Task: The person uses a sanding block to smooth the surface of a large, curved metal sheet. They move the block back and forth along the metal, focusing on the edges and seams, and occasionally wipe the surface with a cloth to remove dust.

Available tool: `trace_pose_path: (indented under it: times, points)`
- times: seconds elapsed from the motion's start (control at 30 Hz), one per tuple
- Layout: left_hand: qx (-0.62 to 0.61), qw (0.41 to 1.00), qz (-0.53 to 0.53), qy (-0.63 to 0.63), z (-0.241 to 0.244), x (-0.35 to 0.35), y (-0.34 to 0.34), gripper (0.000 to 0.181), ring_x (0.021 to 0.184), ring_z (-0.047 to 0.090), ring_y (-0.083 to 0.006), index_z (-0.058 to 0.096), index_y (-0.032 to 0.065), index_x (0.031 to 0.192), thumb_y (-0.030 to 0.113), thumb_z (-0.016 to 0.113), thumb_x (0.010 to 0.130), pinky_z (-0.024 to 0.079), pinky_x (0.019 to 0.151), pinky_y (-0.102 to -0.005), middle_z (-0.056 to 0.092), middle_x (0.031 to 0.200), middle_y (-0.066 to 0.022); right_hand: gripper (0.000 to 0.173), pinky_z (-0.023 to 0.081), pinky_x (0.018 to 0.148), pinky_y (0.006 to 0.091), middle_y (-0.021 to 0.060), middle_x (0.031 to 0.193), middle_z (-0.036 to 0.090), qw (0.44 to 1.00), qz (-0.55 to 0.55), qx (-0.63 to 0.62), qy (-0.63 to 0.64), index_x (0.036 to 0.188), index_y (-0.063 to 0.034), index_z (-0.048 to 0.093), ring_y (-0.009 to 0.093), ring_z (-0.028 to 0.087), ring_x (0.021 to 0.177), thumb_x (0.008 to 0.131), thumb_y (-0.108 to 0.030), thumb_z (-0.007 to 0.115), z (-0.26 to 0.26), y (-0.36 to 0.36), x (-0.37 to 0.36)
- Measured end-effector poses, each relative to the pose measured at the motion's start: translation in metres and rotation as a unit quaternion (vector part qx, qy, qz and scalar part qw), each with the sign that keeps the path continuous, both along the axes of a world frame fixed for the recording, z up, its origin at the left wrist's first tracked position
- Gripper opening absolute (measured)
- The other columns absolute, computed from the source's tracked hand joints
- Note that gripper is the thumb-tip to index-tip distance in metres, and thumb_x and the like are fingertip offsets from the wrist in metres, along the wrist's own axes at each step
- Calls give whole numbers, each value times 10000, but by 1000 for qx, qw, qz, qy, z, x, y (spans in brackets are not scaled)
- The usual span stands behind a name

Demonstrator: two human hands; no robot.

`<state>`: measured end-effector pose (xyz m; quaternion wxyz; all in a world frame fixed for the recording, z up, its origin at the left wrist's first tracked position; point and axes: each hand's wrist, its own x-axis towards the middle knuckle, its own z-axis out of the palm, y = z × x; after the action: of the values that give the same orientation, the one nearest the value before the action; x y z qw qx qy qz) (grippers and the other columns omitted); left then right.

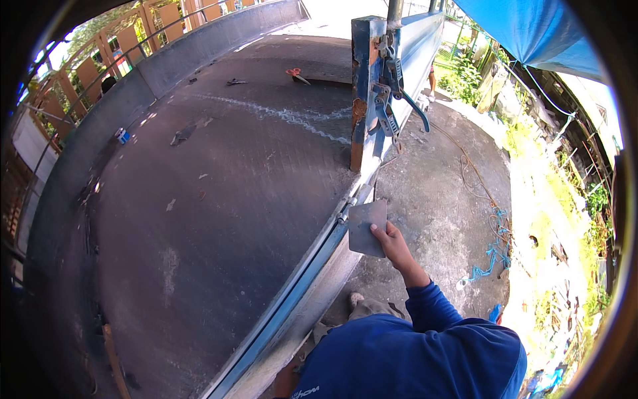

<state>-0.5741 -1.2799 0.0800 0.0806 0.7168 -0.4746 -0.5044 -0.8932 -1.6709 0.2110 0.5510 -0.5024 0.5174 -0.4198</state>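
My right hand (394, 244) grips a flat grey rectangular piece (368, 227) by its right side, thumb on its upper face. The piece looks like thin sheet, but its material is unclear. It is held above the blue edge rail (304, 282) of a truck bed and partly covers it. Just left of the piece, a metal hinge (343, 215) sits on the rail. Ahead stands an upright side panel (366, 95) with worn, rusty paint. Lever latches (386, 107) are fixed to its end. My left hand is out of view.
On the bed floor (209, 239) lie orange-handled scissors (297, 75), a dark tool (237, 82), a scrap (183, 134) and a blue can (122, 135). A wooden stick (114, 361) lies lower left. Rope (491, 257) trails over the concrete (433, 199). Another person's leg (431, 82) shows beyond the panel.
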Motion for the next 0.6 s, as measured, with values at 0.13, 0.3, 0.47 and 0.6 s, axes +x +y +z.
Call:
trace_pose_path:
  times: [0.13,0.3,0.47,0.6]
  points:
    - [-45,993,98,40,99,6,-71,405,1006,683,-353,656,28,1213,259,653,880,522,901,-402,714,1083,-187,376,500,872,270,57,1117,670,990,-18,-79,-119,1269,13,568,107,628,945,979,-208,656,45,-26,27]
    - [-148,970,144,125,158,-8,-142,366,1156,625,-289,629,34,1281,162,588,941,448,1017,-362,672,1208,-174,404,592,700,315,73,1105,676,964,-3,-65,-258,1267,-46,548,161,684,947,922,-182,710,92,-76,59]
    - [-335,906,116,230,174,-19,-233,351,1342,473,-258,597,27,1319,92,552,977,335,1129,-357,516,1427,-160,491,536,957,500,103,1297,581,944,25,47,-326,1407,-82,420,250,609,1186,1004,-309,588,95,-67,101]
    - [-375,828,135,393,190,-7,-351,448,1290,493,-218,548,16,1344,324,575,1019,366,1095,-349,534,1372,-126,436,573,839,367,53,1212,634,930,74,23,-359,1356,-103,513,170,648,1059,999,-329,618,95,-65,132]
